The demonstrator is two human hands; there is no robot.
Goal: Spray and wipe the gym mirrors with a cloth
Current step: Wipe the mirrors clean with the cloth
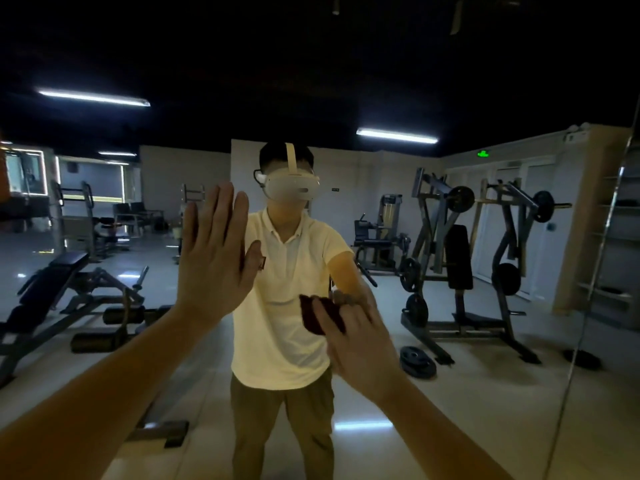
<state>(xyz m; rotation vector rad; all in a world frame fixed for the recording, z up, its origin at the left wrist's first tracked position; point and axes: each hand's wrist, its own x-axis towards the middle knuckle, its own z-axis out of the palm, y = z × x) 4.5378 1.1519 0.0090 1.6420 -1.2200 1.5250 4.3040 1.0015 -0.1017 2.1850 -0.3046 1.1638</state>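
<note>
Right grip: the right grip [360, 344] is clamped on the cloth, thumb along its near edge and fingers laid over the wad, and holds it to the glass at about waist height of the reflection.
Cloth: the cloth [320, 315] is small, dark red and bunched, and it sticks out to the left of the fingers. It looks soft, light and limp, so it probably moulds to the glass and takes any fold. A good hold is likely the middle of the wad with a flat palm, so that no loose corner drags.
Left grip: the left grip [214, 258] is spread flat and holds nothing, fingers straight and together, pointing up. It is at the glass or just off it; contact cannot be told.
Mirror: the mirror [450, 410] is a hard, smooth, glossy wall pane with a vertical seam at the far right. It is probably rigid but breakable, so even, moderate pressure suits it.
Spray: no bottle is in view.
Reflection: the person wears a pale polo shirt and a white headset. Behind stand a black padded weight bench [52, 282] on a steel frame, a grey plate-loaded machine [460, 254] with round black discs, a shiny pale floor and strip lights [396, 136] on a dark ceiling.
</note>
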